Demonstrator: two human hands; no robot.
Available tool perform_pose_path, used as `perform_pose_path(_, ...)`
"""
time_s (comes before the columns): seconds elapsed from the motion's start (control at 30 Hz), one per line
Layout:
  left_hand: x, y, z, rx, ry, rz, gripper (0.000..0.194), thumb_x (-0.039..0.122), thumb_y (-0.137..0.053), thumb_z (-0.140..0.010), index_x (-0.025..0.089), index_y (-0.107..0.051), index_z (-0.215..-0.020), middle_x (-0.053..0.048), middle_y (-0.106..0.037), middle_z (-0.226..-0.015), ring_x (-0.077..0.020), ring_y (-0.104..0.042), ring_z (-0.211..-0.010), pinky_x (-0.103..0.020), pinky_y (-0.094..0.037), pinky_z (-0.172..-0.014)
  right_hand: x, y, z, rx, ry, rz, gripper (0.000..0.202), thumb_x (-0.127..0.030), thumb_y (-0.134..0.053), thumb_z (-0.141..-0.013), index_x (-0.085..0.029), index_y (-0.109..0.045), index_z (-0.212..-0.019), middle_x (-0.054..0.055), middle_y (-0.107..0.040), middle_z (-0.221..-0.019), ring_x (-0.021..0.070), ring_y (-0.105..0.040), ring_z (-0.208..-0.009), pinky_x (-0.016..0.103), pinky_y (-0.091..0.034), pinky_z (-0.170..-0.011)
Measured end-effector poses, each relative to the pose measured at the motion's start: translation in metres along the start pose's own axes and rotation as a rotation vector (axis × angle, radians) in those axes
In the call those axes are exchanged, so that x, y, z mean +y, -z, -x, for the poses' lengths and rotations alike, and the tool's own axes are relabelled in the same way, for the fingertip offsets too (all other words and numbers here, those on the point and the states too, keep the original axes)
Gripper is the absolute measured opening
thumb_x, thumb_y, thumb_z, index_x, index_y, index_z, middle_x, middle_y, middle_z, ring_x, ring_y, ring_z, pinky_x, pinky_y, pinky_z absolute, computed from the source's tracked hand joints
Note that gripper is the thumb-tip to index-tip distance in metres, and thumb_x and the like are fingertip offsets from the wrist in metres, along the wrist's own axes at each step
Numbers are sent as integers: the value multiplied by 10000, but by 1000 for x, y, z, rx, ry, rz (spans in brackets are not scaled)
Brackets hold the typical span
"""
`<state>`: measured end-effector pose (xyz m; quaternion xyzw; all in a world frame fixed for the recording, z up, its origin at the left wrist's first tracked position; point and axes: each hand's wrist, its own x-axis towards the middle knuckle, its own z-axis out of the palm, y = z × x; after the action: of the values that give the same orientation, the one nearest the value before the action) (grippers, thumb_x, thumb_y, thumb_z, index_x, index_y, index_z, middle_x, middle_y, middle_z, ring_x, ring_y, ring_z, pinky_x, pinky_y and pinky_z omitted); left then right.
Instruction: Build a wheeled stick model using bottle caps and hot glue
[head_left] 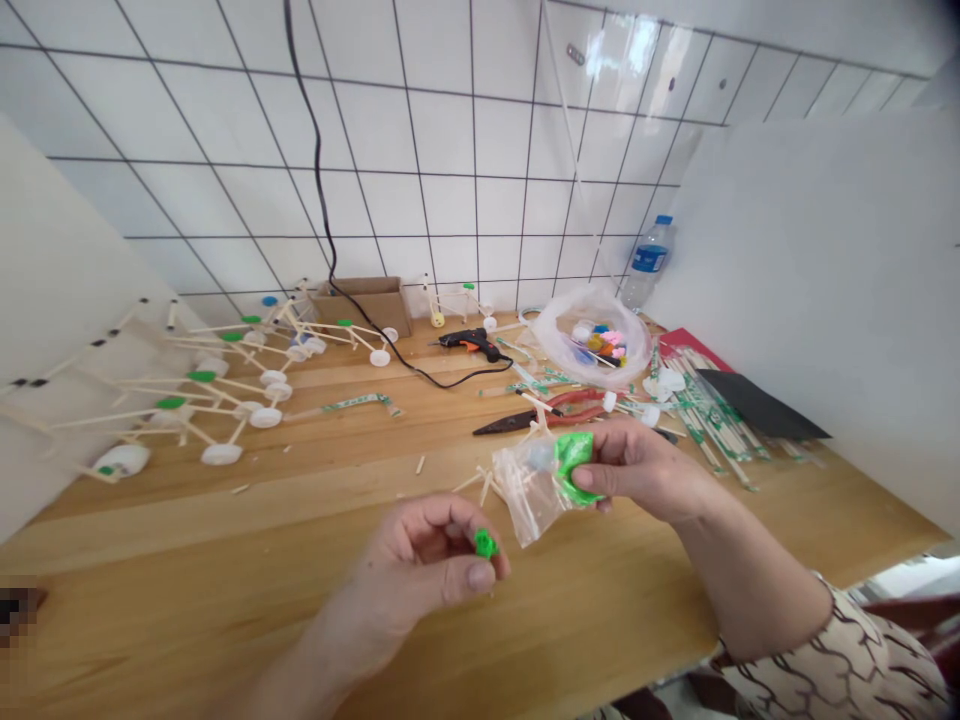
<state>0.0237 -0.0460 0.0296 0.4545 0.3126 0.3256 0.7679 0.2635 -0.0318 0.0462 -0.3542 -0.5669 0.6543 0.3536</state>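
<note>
Between the thumb and fingers of my left hand (431,565) is a small lump of bright green clay (485,544). My right hand (637,470) pinches a clear zip bag (529,495) with a larger mass of green clay (574,465) at its gripped end. The bag hangs to the left of that hand, above the wooden table, and its zip edge points toward my left hand. Behind the bag lie red-handled pliers (517,420) and a few pale sticks (484,485), partly covered by it.
White-wheeled stick models (270,385) crowd the left side. A glue gun (469,342) with a black cord lies near a cardboard box (371,300). Further right are a plastic bag of coloured pieces (600,340), a water bottle (649,262), wrapped sticks (709,405) and a black sheet (757,400).
</note>
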Motion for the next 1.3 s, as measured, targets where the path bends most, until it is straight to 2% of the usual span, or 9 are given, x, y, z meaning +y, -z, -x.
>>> perform_pose_path(0.13, -1, 0, 0, -50, -7, -14, 244, 334, -768, -612, 155, -652, -732, -19, -678, -668, -90, -552, -595, -182, -422, -575, 0, 0, 0, -17, 8, -2, 154, -262, -664, -746, -121, -603, -743, -19, -562, -635, 39, -508, -534, 129, -437, -468)
perform_pose_path(0.23, -2, 0, 0, -2, -39, -67, 235, 386, -695, -695, 157, -660, -731, -19, -677, -656, -98, -556, -596, -201, -436, -593, 0, 0, 0, -18, 0, 7, 166, -273, -664, -748, -119, -601, -754, -16, -561, -639, 39, -508, -534, 129, -441, -471)
perform_pose_path(0.33, -3, 1, 1, 27, -36, -108, 194, 346, -699, -698, 158, -657, -677, -7, -667, -626, -87, -542, -572, -196, -433, -582, 0, 0, 1, -19, -17, 20, 181, -287, -670, -741, -121, -605, -771, -16, -564, -641, 43, -513, -539, 131, -442, -470)
perform_pose_path(0.53, -4, 2, 2, 46, 11, -65, 170, 236, -784, -583, 155, -640, -621, -1, -678, -641, -94, -580, -597, -189, -445, -582, -1, -2, 1, -37, -18, 10, 170, -279, -670, -740, -122, -609, -761, -21, -565, -633, 42, -518, -536, 129, -446, -470)
perform_pose_path(0.77, -5, 1, 2, -44, 13, 28, 208, 158, -799, -550, 156, -616, -649, 23, -658, -628, -70, -563, -568, -161, -418, -552, -2, -2, 1, -83, -19, 12, 143, -247, -654, -757, -116, -602, -781, -21, -569, -646, 34, -521, -533, 120, -441, -473)
perform_pose_path(1.03, -4, 0, 3, -60, 27, -12, 203, 227, -788, -587, 150, -626, -681, 22, -623, -636, -64, -527, -579, -155, -392, -553, -1, -2, 1, -97, -7, 27, 141, -246, -648, -764, -113, -601, -778, -21, -568, -639, 36, -523, -527, 121, -440, -465)
perform_pose_path(1.3, -9, 1, 2, -17, -17, -150, 274, 400, -620, -767, 136, -589, -699, 18, -541, -605, -74, -474, -557, -189, -373, -550, -2, -2, 1, -88, -5, -15, 124, -230, -656, -756, -118, -606, -771, -23, -574, -639, 29, -527, -526, 109, -446, -472)
